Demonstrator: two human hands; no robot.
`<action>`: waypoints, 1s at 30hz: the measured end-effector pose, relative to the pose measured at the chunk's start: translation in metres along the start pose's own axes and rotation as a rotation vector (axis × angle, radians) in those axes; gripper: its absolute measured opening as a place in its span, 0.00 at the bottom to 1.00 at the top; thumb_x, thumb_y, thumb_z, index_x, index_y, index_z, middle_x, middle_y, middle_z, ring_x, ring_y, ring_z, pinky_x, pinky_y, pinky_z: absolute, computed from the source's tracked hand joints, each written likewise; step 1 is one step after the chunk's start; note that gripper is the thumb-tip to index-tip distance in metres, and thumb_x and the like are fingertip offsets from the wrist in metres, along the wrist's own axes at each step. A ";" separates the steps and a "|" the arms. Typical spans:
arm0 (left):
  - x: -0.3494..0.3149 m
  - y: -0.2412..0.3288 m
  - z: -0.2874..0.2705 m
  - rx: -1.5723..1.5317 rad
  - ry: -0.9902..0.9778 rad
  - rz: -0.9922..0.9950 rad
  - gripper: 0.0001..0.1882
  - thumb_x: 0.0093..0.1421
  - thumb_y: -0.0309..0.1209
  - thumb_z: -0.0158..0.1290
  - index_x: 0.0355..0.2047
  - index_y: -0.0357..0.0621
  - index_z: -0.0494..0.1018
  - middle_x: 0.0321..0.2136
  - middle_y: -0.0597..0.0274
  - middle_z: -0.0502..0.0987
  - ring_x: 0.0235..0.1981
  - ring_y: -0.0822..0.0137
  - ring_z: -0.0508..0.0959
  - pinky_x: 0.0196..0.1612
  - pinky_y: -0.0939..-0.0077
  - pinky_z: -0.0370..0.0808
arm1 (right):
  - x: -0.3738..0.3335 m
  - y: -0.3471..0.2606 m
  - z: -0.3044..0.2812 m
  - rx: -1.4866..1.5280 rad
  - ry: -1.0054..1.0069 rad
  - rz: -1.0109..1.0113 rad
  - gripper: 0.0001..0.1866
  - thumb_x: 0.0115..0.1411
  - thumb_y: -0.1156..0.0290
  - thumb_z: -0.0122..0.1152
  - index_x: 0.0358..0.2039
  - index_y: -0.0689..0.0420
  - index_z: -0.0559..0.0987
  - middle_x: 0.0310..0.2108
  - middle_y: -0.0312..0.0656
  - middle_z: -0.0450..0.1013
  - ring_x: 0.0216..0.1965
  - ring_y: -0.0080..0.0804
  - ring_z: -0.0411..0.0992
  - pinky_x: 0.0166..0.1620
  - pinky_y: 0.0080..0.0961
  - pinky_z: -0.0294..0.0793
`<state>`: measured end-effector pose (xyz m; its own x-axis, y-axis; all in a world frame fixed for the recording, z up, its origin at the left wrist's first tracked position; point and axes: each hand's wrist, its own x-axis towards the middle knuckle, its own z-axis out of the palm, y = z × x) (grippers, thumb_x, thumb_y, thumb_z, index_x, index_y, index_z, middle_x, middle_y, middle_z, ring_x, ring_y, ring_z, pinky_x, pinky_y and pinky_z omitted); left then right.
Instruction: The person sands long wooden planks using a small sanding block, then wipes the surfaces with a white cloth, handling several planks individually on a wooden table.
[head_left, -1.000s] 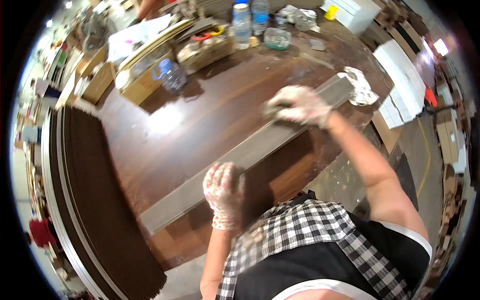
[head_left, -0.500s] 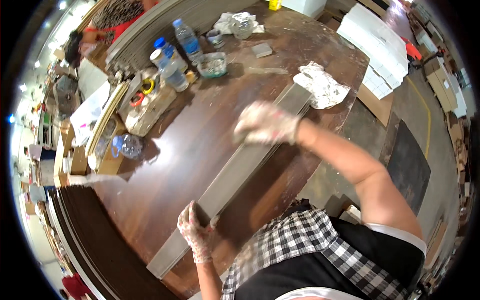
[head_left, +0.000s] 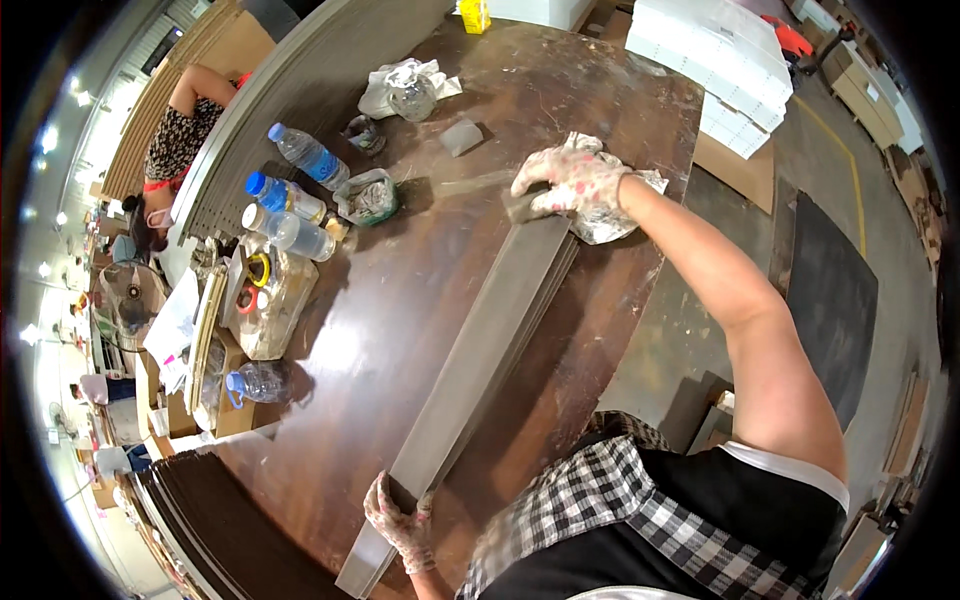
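Partly hidden plank (head_left: 490,335) ends (under gloved left hand (head_left: 400,515), right hand (head_left: 575,180))

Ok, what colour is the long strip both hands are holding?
Grey, a plain matte grey strip lying on the dark brown table; only the head view shows it.

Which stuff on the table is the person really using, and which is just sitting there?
Using: long grey board, left hand, right hand.
Just sitting: water bottles, white cloth, clear tub of tape rolls, yellow box.

stained gloves, checkered shirt, black apron
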<state>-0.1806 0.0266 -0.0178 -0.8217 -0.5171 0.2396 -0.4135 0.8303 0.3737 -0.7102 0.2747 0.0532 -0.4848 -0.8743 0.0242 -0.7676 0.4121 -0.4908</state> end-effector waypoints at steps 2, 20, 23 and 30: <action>0.000 -0.001 0.001 -0.016 -0.003 -0.005 0.45 0.47 0.59 0.65 0.58 0.42 0.68 0.50 0.50 0.74 0.51 0.48 0.72 0.55 0.53 0.67 | -0.016 0.018 -0.012 -0.053 0.057 0.024 0.20 0.50 0.61 0.68 0.44 0.49 0.82 0.47 0.43 0.77 0.52 0.42 0.73 0.57 0.37 0.70; 0.000 -0.006 0.004 0.011 0.042 0.053 0.45 0.48 0.59 0.64 0.58 0.41 0.69 0.50 0.49 0.74 0.52 0.48 0.72 0.57 0.52 0.66 | -0.088 -0.026 0.084 -0.112 0.661 0.234 0.24 0.54 0.62 0.67 0.52 0.52 0.77 0.50 0.49 0.71 0.53 0.49 0.69 0.56 0.42 0.70; 0.000 -0.006 0.003 0.022 0.041 0.044 0.43 0.48 0.56 0.64 0.58 0.42 0.69 0.51 0.50 0.74 0.53 0.49 0.72 0.57 0.52 0.66 | -0.094 -0.081 0.122 -0.110 0.735 0.092 0.24 0.53 0.62 0.66 0.52 0.50 0.75 0.44 0.49 0.69 0.46 0.48 0.69 0.48 0.44 0.72; -0.013 -0.028 -0.034 0.128 0.069 0.112 0.35 0.53 0.38 0.62 0.60 0.40 0.66 0.53 0.47 0.73 0.56 0.46 0.71 0.62 0.52 0.64 | -0.092 -0.149 0.144 -0.006 0.711 0.065 0.22 0.53 0.63 0.66 0.50 0.52 0.78 0.42 0.47 0.74 0.48 0.44 0.70 0.55 0.41 0.69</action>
<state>-0.1450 0.0037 -0.0012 -0.8386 -0.4289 0.3359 -0.3706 0.9011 0.2251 -0.4907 0.2566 -0.0008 -0.6841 -0.4694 0.5583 -0.7291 0.4610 -0.5058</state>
